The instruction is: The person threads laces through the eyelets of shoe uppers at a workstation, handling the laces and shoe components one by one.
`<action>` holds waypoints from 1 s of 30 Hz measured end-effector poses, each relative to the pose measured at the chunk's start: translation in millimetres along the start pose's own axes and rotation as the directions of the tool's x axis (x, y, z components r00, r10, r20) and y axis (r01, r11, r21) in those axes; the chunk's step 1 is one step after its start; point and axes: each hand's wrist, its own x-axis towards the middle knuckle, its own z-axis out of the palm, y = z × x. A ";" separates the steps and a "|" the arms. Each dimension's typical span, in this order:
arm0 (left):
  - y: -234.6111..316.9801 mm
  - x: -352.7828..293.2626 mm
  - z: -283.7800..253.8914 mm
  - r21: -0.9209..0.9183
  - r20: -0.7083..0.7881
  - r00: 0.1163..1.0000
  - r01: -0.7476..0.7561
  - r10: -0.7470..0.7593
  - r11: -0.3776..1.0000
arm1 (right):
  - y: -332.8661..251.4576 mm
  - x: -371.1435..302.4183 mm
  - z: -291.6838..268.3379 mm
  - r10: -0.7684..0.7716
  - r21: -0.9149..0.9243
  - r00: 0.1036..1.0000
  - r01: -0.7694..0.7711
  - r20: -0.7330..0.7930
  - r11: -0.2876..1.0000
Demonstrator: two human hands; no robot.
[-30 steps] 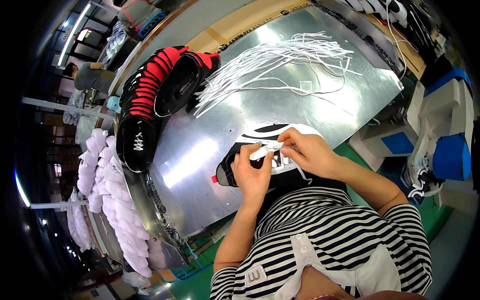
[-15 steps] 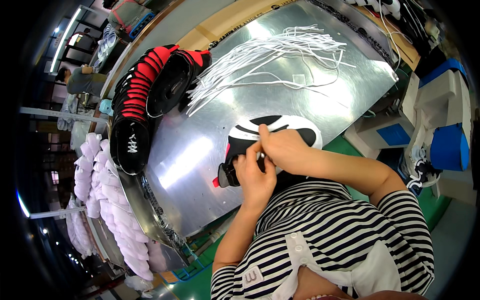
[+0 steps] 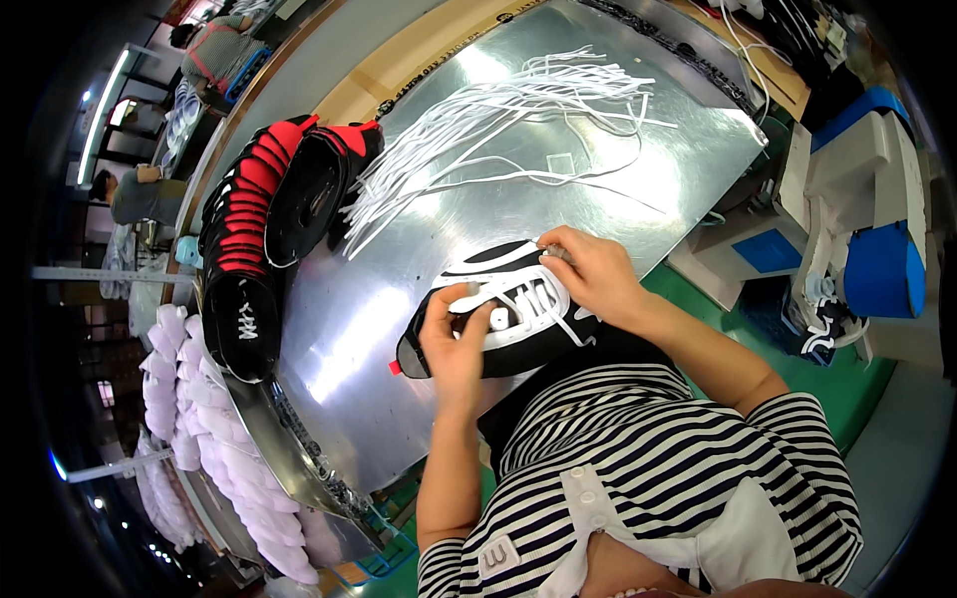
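Black shoe (image 3: 498,319) is held at near table (image 3: 399,299) edge, partly laced. Left hand (image 3: 454,344) is closed on the shoe's left side; right hand (image 3: 588,274) pinches white lace (image 3: 518,289) at far eyelets. Loose laces (image 3: 498,130) and red-black shoes (image 3: 259,229) lie unused, far left.

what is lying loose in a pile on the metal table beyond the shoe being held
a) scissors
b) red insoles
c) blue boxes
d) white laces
d: a spread of white laces lies on the shiny metal table beyond the black and white shoe that the left hand and right hand hold.
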 end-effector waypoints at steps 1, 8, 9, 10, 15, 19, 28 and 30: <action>6.1 -0.8 -6.1 -0.176 0.057 0.993 0.112 -0.103 0.978 | 0.7 0.0 1.3 0.009 -0.008 1.000 -0.009 -0.003 1.000; 6.3 -8.6 -23.9 0.359 0.068 0.996 -0.074 0.053 0.930 | -2.7 6.2 -13.7 -0.063 0.165 0.943 0.009 0.326 0.986; 23.0 -14.4 -15.8 0.536 0.098 0.992 -0.116 0.075 0.836 | -0.9 9.2 -16.2 -0.197 0.131 0.910 0.159 0.365 0.979; 21.3 -16.7 -13.5 0.492 0.100 0.994 -0.095 0.052 0.865 | 0.2 12.7 -19.1 -0.323 0.105 0.854 0.308 0.409 0.946; 12.8 -18.9 4.3 0.531 0.086 0.989 -0.145 0.117 0.835 | -12.7 43.1 -27.5 -0.444 0.032 0.511 0.629 0.736 0.777; 4.9 -10.1 7.4 0.581 0.008 0.985 -0.143 0.170 0.801 | -22.5 58.9 -23.3 -0.392 -0.011 0.413 0.700 0.822 0.714; -6.7 -7.9 6.5 0.478 -0.016 0.983 -0.153 0.183 0.865 | 2.0 24.1 -0.3 -0.356 -0.128 0.838 0.441 0.413 0.889; -3.6 -9.1 8.3 0.504 -0.014 0.984 -0.146 0.177 0.851 | -1.0 21.3 6.7 -0.221 -0.172 0.915 0.291 0.339 0.941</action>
